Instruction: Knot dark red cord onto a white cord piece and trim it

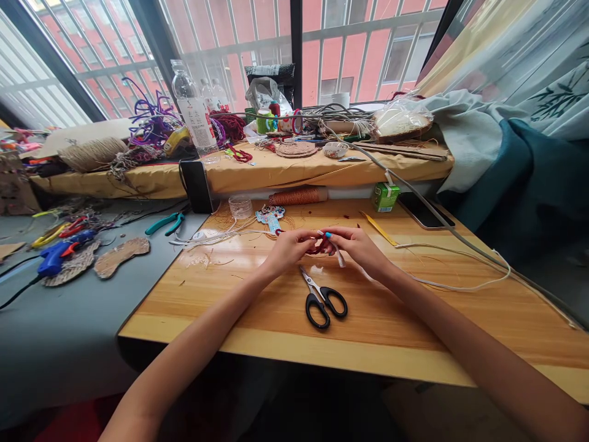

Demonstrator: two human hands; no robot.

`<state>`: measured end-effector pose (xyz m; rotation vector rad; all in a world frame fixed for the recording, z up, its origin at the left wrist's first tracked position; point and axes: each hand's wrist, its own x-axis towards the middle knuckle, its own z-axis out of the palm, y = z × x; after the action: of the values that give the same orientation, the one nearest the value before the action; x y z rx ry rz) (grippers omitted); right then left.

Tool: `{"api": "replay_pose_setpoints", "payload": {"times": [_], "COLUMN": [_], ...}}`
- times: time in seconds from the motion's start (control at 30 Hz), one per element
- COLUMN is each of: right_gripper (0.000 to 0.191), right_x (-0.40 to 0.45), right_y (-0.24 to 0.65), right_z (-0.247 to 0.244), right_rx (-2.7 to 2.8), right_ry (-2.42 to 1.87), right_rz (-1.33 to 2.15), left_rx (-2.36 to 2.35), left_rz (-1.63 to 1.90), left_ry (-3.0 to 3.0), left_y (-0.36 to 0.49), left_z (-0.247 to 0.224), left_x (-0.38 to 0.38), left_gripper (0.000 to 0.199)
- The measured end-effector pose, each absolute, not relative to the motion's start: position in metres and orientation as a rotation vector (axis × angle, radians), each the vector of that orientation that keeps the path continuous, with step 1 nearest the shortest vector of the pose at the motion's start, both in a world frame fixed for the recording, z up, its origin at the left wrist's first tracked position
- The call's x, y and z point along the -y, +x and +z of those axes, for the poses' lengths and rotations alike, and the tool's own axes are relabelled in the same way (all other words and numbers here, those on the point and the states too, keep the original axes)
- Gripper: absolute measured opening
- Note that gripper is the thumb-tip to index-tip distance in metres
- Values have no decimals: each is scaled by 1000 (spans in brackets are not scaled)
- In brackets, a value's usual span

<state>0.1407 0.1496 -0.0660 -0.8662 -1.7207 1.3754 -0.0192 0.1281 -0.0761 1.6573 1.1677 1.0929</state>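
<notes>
Both hands meet over the wooden table [396, 319], pinching a dark red cord [317, 248]. My left hand [291, 248] has its fingers closed on the cord's left part. My right hand [355, 244], with blue nail polish showing, grips the cord from the other side. A short white strip [340, 256] hangs down beside my right fingers; what it is fixed to is hidden. Black-handled scissors [322, 299] lie just below the hands, tips pointing up toward them. Behind my left hand a patterned card-like piece with a blue stem [271, 218] rests on the table.
On the left are teal pliers [165, 224], a blue glue gun [57, 255] and cardboard pieces [122, 256]. A phone [196, 185] leans against the ledge. A cone of orange thread [298, 196], a green box [385, 195] and another phone [423, 210] line the back. A grey cable [414, 189] crosses the right side.
</notes>
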Motion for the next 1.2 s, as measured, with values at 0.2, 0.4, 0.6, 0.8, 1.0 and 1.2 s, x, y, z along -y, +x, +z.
{"api": "replay_pose_setpoints", "payload": {"times": [0.2, 0.4, 0.6, 0.8, 1.0, 1.2], "right_gripper": [38, 36, 25, 23, 25, 24], "right_x": [-149, -149, -155, -153, -148, -148], "right_y": [140, 146, 147, 144, 143, 144], "right_z": [-69, -63, -69, -69, -64, -67], "right_rx": [1688, 1930, 2128, 2141, 2018, 2123], "right_ry": [-855, -809, -994, -1056, -1089, -985], "right_rz": [1426, 1481, 1234, 993, 992, 723], "left_rx": [-1203, -1294, -1389, -1395, -1355, -1272], "left_rz": [1065, 987, 950, 918, 930, 1034], "left_ry": [1988, 2170, 2184, 2203, 2238, 1791], "left_y": [-22, -23, -20, -20, -22, -23], "left_z": [-76, -75, -74, -74, -72, -75], "left_x": [-127, -126, -125, -125, -126, -130], "left_gripper": [23, 23, 26, 28, 30, 26]}}
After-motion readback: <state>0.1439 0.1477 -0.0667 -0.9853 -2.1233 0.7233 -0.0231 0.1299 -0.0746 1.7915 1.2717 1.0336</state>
